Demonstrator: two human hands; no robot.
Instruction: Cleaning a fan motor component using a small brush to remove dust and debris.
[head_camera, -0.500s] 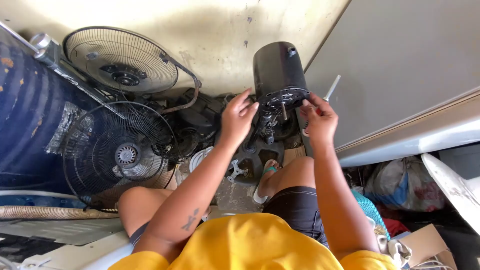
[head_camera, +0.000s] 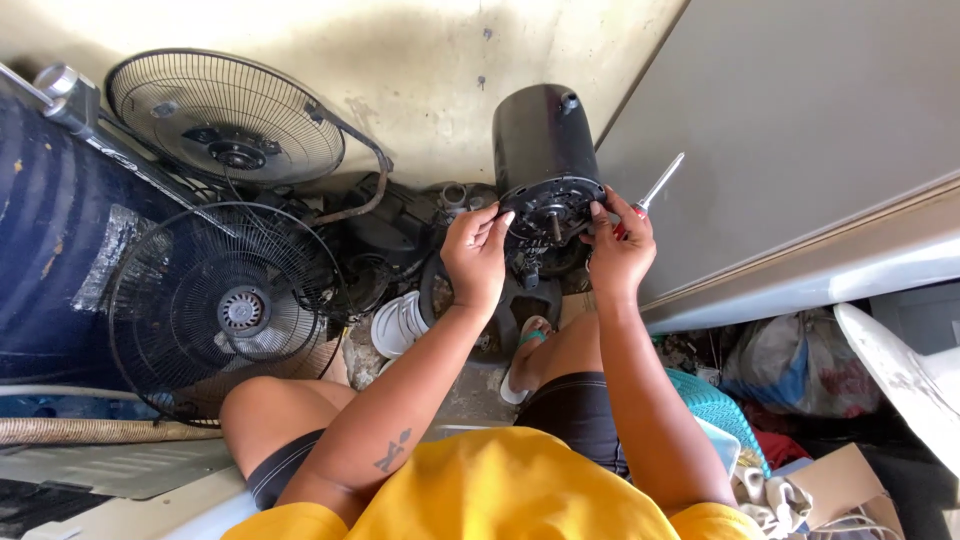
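Observation:
A black cylindrical fan motor (head_camera: 541, 140) is held up in front of me, its open end with a short shaft facing me. My left hand (head_camera: 476, 254) grips the left rim of that end with its fingertips. My right hand (head_camera: 620, 250) presses on the right rim and also clasps a screwdriver (head_camera: 655, 187), whose metal shaft points up and to the right. My legs and a foot in a sandal (head_camera: 525, 350) are below the motor.
Two black wire fan grilles (head_camera: 225, 120) (head_camera: 220, 305) lean at the left beside a dark blue barrel (head_camera: 40, 230). A white ribbed part (head_camera: 400, 322) lies on the floor. A grey panel (head_camera: 800, 130) stands at the right, with bags and a cardboard box (head_camera: 840, 480) below.
Both hands stay on the motor's open end. The left hand's fingers have shifted slightly along the rim; the motor has hardly moved.

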